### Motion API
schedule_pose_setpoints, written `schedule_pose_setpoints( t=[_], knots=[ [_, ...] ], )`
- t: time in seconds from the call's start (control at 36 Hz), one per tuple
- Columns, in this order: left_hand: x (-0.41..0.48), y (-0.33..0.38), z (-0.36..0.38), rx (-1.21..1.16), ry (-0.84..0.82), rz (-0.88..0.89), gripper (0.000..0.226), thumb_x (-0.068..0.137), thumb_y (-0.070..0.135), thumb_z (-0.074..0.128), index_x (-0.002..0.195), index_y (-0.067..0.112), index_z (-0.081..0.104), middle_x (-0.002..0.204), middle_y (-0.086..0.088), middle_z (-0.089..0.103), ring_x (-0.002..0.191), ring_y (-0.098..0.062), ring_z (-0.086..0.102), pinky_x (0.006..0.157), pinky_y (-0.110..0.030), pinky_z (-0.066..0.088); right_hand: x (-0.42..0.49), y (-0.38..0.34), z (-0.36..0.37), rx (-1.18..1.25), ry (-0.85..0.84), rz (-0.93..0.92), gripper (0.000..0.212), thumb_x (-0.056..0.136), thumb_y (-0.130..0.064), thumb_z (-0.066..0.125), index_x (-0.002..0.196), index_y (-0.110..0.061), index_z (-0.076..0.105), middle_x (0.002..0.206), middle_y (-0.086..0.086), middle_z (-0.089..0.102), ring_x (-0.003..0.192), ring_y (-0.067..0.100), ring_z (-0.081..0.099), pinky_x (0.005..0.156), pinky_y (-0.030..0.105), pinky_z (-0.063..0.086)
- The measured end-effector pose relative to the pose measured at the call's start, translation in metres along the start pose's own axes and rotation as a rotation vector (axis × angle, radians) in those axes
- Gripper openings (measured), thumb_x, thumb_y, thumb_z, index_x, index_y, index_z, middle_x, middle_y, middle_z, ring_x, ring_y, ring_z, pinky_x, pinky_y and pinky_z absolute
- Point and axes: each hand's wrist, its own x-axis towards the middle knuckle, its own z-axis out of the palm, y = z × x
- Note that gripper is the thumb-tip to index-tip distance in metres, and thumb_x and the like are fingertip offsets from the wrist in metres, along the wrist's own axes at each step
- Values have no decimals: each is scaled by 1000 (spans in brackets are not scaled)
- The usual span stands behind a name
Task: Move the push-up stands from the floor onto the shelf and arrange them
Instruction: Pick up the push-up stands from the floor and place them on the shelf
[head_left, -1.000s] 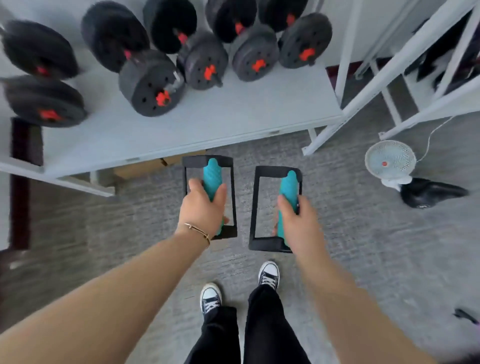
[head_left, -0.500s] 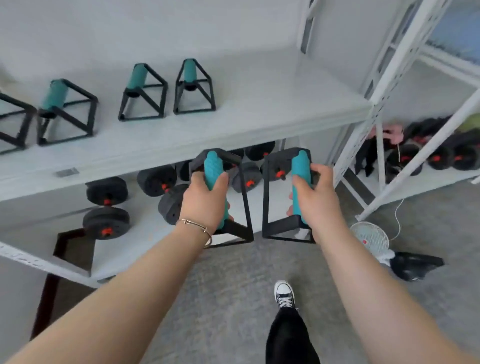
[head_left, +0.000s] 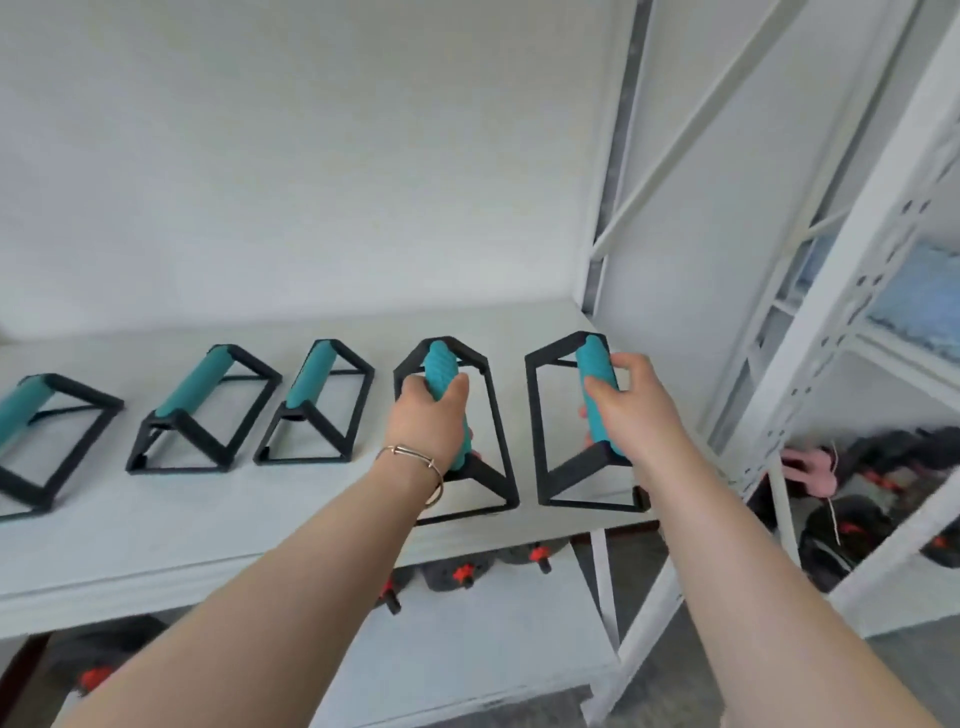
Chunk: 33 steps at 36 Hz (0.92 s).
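Two black-framed push-up stands with teal grips stand on the white shelf (head_left: 208, 525) at its right end. My left hand (head_left: 428, 421) wraps the grip of the left stand (head_left: 496, 431). My right hand (head_left: 631, 410) holds the grip of the right stand (head_left: 550, 415), fingers loosening around it. Both frames appear to rest on the shelf board. Three more stands are lined up to the left: one (head_left: 317, 400), another (head_left: 202, 410), and a third (head_left: 36, 441) cut off by the frame edge.
A white upright post (head_left: 841, 322) bounds the shelf on the right. Black dumbbells with red knobs (head_left: 462, 571) lie on the lower shelf. A second rack at the right holds dark dumbbells (head_left: 841, 530) and a pink item (head_left: 810, 467). Grey carpet (head_left: 904, 660) is below.
Both hands have lifted the two stands from floor level up past the dumbbell shelf and set them onto the upper shelf, to the right of the row standing there.
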Motion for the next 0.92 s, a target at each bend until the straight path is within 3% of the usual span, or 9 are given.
schedule_pose_setpoints(
  t=[0.11, 0.22, 0.33, 0.42, 0.53, 0.64, 0.81, 0.92],
  knots=[
    [40, 5, 25, -26, 29, -79, 26, 89, 44, 54, 96, 20, 48, 79, -13, 68, 71, -31, 72, 69, -51, 61, 53, -2, -3, -42, -56, 14, 24, 94, -23, 55, 114, -29, 42, 95, 13, 68, 49, 23, 63, 51, 36, 55],
    [72, 3, 42, 41, 45, -125, 29, 87, 48, 53, 98, 22, 45, 87, -9, 65, 77, -29, 71, 75, -49, 60, 94, 4, 3, -73, -91, 30, 26, 94, -26, 55, 117, -27, 44, 98, 12, 67, 42, 21, 62, 66, 44, 60],
    [97, -2, 51, 75, 36, -179, 45, 83, 52, 50, 111, 17, 48, 92, -12, 66, 79, -31, 71, 77, -49, 60, 124, 14, 13, -115, -126, 64, 38, 93, -30, 55, 129, -25, 44, 107, 11, 65, 47, 28, 67, 62, 42, 61],
    [105, -1, 56, 67, 35, -209, 37, 90, 45, 51, 111, 14, 47, 88, -13, 67, 72, -29, 71, 76, -50, 61, 140, 20, 19, -137, -148, 82, 42, 93, -30, 55, 132, -23, 44, 110, 10, 63, 51, 32, 70, 57, 38, 59],
    [116, -2, 60, 74, 18, -244, 37, 92, 45, 51, 111, 14, 47, 91, -16, 70, 66, -29, 71, 78, -48, 61, 152, 21, 25, -160, -180, 89, 44, 93, -29, 56, 135, -21, 44, 111, 5, 57, 59, 38, 72, 62, 42, 61],
    [128, -5, 63, 80, 2, -266, 36, 92, 44, 52, 108, 12, 51, 92, -15, 71, 64, -26, 71, 79, -44, 61, 160, 23, 32, -174, -209, 106, 47, 94, -30, 58, 137, -19, 43, 118, 5, 54, 60, 38, 72, 50, 33, 54],
    [142, -10, 65, 91, -18, -289, 31, 90, 47, 52, 89, 16, 50, 83, -15, 71, 76, -32, 74, 83, -48, 59, 169, 24, 39, -232, -213, 83, 48, 93, -33, 58, 136, -18, 43, 124, 3, 53, 64, 36, 72, 64, 38, 59],
    [151, -14, 62, 241, 4, -238, 50, 83, 59, 39, 94, 12, 53, 90, -12, 69, 83, -32, 68, 84, -39, 54, 169, 20, 41, -546, -135, -86, 48, 94, -39, 54, 133, -13, 46, 121, 12, 54, 95, 31, 58, 75, 34, 45]
  ],
)
